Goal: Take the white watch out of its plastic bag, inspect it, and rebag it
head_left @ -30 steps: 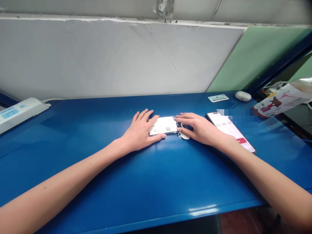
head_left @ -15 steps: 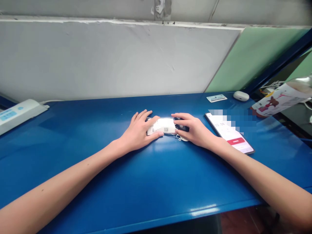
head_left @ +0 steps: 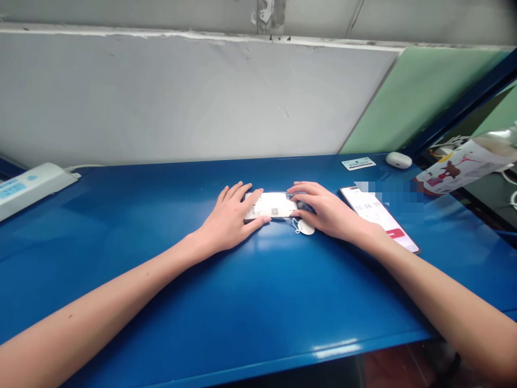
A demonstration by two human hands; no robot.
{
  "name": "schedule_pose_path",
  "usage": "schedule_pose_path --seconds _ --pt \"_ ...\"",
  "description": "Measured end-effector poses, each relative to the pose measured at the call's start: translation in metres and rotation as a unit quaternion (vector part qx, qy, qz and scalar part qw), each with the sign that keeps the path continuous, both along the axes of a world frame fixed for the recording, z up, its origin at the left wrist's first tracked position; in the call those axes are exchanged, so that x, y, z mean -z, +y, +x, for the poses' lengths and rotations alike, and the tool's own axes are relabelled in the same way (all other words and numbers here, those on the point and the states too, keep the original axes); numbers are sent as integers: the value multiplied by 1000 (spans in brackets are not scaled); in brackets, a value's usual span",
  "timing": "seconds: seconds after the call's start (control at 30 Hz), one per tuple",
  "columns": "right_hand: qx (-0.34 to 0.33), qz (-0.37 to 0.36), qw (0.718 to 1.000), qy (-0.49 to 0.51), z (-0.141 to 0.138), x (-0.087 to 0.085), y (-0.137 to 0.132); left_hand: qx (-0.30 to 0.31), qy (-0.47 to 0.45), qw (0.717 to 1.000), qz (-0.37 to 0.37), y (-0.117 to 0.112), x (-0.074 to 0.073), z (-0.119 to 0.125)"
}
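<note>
A small flat packet (head_left: 275, 204) with a white label and a square printed code lies on the blue table, its ends partly hidden by my hands. My left hand (head_left: 231, 218) holds its left end between thumb and index finger; the other fingers rest spread on the table. My right hand (head_left: 321, 207) has its fingers and thumb bent around the packet's dark right end. A white oval tag (head_left: 306, 227) on a bead chain lies just below the right end, beside my right thumb.
A phone (head_left: 382, 218) with a timer on its screen lies by my right wrist. Behind it are a white card (head_left: 358, 163) and a white earbud case (head_left: 399, 160). A labelled bottle (head_left: 464, 164) leans at the far right. At the left is a white power strip (head_left: 34, 188).
My right hand has shifted slightly, and its fingers are more bent at the packet's right end. More of the label and the oval tag now shows. My left hand stays in place.
</note>
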State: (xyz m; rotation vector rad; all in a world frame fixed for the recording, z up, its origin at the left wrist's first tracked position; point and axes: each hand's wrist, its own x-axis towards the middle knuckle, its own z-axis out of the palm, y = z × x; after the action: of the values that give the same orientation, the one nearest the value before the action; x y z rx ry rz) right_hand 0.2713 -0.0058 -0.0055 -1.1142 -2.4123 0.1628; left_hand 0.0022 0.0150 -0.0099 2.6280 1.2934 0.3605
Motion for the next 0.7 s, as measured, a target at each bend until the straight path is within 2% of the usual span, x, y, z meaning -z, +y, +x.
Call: schedule_pose_path --seconds 0.23,0.47,0.7 --pt "14 -5 999 -41 6 -11 1 -6 9 1000 4 -2 -2 0" --pt "29 -32 998 -43 7 -12 1 -9 3 1000 7 -2 -1 -1" --pt "23 -48 997 -60 13 -19 1 -7 8 1000 6 -2 -2 0"
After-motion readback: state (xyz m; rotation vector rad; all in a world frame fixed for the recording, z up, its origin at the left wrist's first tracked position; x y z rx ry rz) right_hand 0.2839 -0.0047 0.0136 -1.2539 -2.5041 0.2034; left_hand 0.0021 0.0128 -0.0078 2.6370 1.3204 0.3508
